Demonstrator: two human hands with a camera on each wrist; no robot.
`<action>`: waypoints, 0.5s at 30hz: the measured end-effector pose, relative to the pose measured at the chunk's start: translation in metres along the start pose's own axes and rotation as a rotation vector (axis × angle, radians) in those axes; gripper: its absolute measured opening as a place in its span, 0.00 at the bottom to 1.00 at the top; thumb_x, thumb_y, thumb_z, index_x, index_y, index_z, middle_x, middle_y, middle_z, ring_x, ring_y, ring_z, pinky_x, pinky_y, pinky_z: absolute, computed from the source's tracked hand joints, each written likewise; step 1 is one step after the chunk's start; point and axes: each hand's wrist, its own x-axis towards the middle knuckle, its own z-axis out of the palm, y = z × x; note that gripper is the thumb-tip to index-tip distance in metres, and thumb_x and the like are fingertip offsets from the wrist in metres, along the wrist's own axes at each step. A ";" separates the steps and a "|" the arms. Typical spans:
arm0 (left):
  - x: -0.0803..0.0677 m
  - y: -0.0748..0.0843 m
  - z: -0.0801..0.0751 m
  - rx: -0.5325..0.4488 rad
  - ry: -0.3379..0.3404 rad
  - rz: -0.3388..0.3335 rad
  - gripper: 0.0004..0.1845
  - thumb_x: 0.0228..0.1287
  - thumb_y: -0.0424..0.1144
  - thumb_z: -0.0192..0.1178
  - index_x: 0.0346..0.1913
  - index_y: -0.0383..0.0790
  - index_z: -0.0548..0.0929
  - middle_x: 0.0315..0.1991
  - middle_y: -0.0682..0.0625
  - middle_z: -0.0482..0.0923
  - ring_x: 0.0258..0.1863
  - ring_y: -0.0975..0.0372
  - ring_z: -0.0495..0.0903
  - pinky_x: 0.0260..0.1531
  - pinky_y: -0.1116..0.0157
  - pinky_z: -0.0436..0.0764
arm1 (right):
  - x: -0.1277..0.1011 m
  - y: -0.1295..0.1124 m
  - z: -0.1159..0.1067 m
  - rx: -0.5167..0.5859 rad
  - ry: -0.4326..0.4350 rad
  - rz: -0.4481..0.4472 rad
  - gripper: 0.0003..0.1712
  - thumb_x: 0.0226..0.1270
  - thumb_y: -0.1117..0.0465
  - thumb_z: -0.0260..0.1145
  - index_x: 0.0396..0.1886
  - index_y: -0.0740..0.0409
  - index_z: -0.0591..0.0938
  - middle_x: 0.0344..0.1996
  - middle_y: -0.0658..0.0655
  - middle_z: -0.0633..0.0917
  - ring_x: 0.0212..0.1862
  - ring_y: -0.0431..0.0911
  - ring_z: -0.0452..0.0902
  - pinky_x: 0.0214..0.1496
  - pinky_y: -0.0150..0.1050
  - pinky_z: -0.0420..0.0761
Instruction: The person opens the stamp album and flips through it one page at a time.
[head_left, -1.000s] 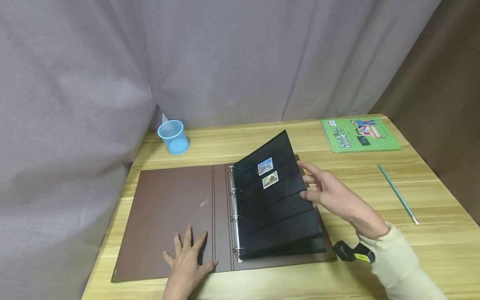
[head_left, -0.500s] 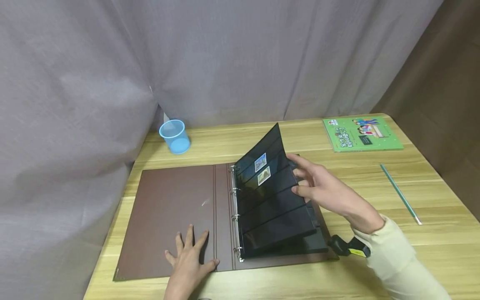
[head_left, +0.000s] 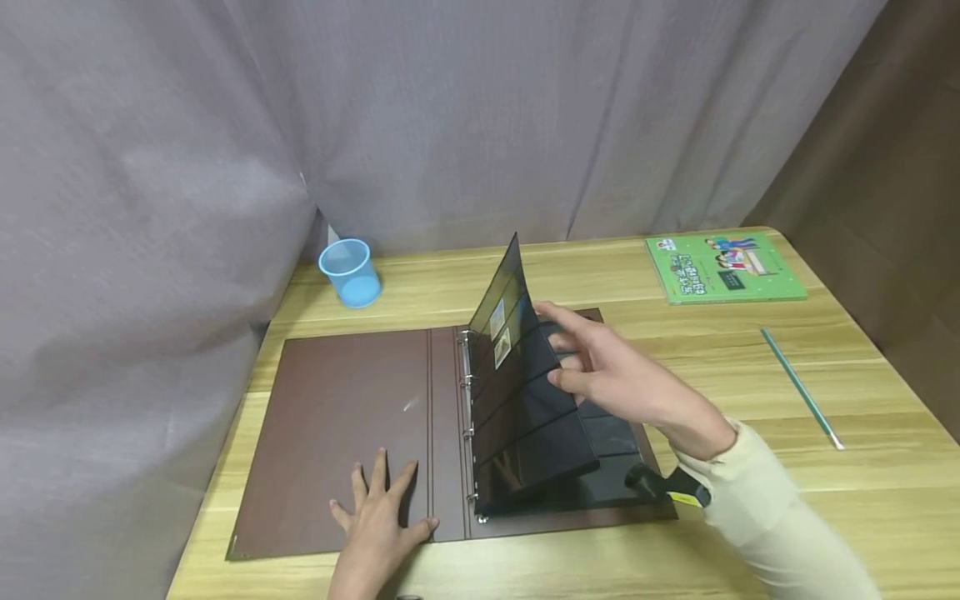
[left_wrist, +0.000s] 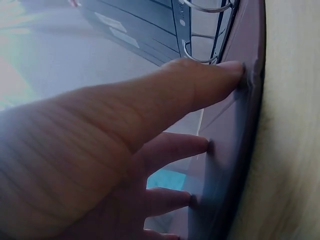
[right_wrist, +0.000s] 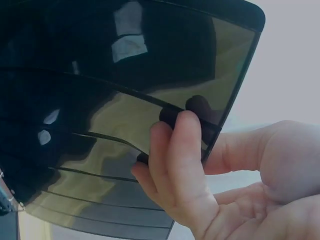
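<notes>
Leaning, blk page (head_left: pixel 525 408) is pinched btwn R fingers (right_wrist: pixel 185 155) & thumb (head_left: pixel 573 382); L fingers (head_left: pixel 379 475) splayed.

Blocked over the brown binder (head_left: pixel 337 400) by a raised black page (head_left: pixel 525 417) and the right hand (head_left: pixel 622 375); passable between that hand and the green book (head_left: pixel 727 271); walled off behind by gray curtain (head_left: pixel 465 125).

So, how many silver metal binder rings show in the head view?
4: a far ring, a second ring, a third ring and a near ring, in line down the middle of the open brown binder. None appears hidden.
</notes>
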 end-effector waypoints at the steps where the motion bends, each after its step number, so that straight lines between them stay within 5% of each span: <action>1: 0.000 0.000 0.000 -0.001 0.001 0.000 0.43 0.46 0.50 0.80 0.68 0.42 0.77 0.75 0.29 0.56 0.72 0.24 0.46 0.53 0.16 0.41 | 0.002 -0.001 0.002 -0.011 -0.005 -0.008 0.47 0.67 0.78 0.59 0.81 0.65 0.48 0.77 0.68 0.56 0.51 0.52 0.80 0.35 0.36 0.83; 7: 0.001 0.000 0.000 0.003 0.003 0.000 0.43 0.47 0.50 0.80 0.68 0.42 0.77 0.75 0.28 0.56 0.71 0.24 0.47 0.52 0.16 0.41 | 0.013 -0.004 0.011 -0.073 -0.038 -0.064 0.46 0.67 0.76 0.60 0.81 0.66 0.50 0.74 0.68 0.63 0.62 0.59 0.75 0.44 0.36 0.82; 15: 0.001 0.000 0.000 0.002 0.012 -0.007 0.44 0.46 0.50 0.80 0.69 0.41 0.76 0.75 0.29 0.56 0.72 0.25 0.46 0.54 0.17 0.39 | 0.027 -0.010 0.022 -0.058 -0.095 -0.067 0.47 0.67 0.77 0.59 0.82 0.62 0.49 0.74 0.74 0.60 0.46 0.50 0.83 0.32 0.37 0.82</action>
